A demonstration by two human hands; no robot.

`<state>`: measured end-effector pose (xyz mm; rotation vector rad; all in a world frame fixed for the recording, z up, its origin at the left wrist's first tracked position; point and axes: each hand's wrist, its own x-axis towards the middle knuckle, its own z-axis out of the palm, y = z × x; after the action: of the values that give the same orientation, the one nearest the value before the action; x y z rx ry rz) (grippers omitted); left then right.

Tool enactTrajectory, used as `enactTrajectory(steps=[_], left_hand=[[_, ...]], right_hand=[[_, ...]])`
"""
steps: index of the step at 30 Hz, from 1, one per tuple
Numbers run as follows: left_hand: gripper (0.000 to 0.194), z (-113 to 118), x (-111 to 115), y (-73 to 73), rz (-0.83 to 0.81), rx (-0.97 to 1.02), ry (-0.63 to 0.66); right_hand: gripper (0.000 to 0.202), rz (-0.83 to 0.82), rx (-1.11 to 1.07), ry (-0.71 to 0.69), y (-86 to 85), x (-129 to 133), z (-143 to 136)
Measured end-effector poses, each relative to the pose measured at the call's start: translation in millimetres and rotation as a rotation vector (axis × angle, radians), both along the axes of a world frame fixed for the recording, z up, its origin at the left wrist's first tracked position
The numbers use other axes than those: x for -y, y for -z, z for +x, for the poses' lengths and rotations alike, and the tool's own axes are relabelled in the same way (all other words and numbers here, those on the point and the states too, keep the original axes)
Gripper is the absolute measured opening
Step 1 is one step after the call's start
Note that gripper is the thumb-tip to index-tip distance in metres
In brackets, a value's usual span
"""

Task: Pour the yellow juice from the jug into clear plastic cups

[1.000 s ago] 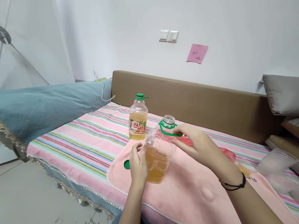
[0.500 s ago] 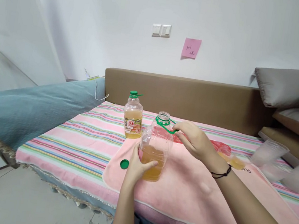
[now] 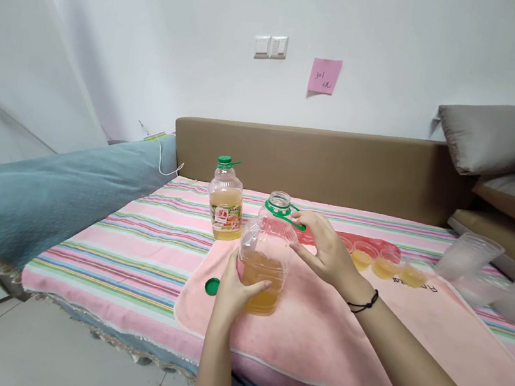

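Observation:
An uncapped clear plastic bottle (image 3: 262, 284) stands on the pink cloth, partly filled with amber liquid, a green ring handle (image 3: 298, 226) round its neck. My left hand (image 3: 237, 287) is wrapped round its lower left side, thumb across the front. Beside the handle is my right hand (image 3: 327, 247), thumb and fingers apart; the fingertips are at the handle and the thumb is near the bottle's shoulder. Left of the bottle lies a green cap (image 3: 212, 286). Farther back stands a second, capped bottle (image 3: 226, 211) with a label and similar liquid.
Several small clear cups (image 3: 385, 269) of yellowish liquid stand right of my right hand, by a red plastic sheet or bag (image 3: 378, 244). Stacks of clear plastic containers (image 3: 470, 257) lie farther right, near piled cushions (image 3: 502, 139). A brown backrest (image 3: 314, 166) runs behind.
My right hand has loosened from the green handle, its thumb dropping away from the fingers. More of the cups show now. My left hand still holds the bottle.

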<state>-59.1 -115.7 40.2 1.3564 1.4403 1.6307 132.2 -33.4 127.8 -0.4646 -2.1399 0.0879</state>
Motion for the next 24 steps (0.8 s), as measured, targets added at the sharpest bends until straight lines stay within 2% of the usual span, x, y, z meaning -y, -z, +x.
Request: enactTrajectory(steps=[5, 8, 10, 13, 19, 24], left_hand=[[0.084, -3.8, -0.7, -1.0, 0.015, 0.005, 0.035], [0.091, -10.5, -3.4, -0.3, 0.019, 0.051, 0.150], [0.087, -15.8, -7.5, 1.5, 0.012, 0.111, 0.216], [0.079, -23.0, -15.6, 4.7, 0.037, 0.211, 0.225], [0.103, -29.6, -26.0, 8.4, 0.040, 0.223, 0.336], [0.107, -27.5, -29.1, 9.3, 0.065, 0.214, 0.303]], right_hand=[[0.056, -0.052, -0.021, -0.093, 13.8, -2.0, -4.0], [0.063, -0.070, -0.097, -0.123, 25.4, -2.8, -10.6], [0.066, -0.066, -0.152, -0.130, 33.0, -4.0, -17.5], [0.066, -0.039, -0.256, -0.155, 43.4, -6.5, -30.3], [0.065, -0.024, -0.411, -0.109, 58.4, -11.5, -52.7], [0.055, -0.032, -0.555, -0.092, 63.4, -15.6, -63.9]])
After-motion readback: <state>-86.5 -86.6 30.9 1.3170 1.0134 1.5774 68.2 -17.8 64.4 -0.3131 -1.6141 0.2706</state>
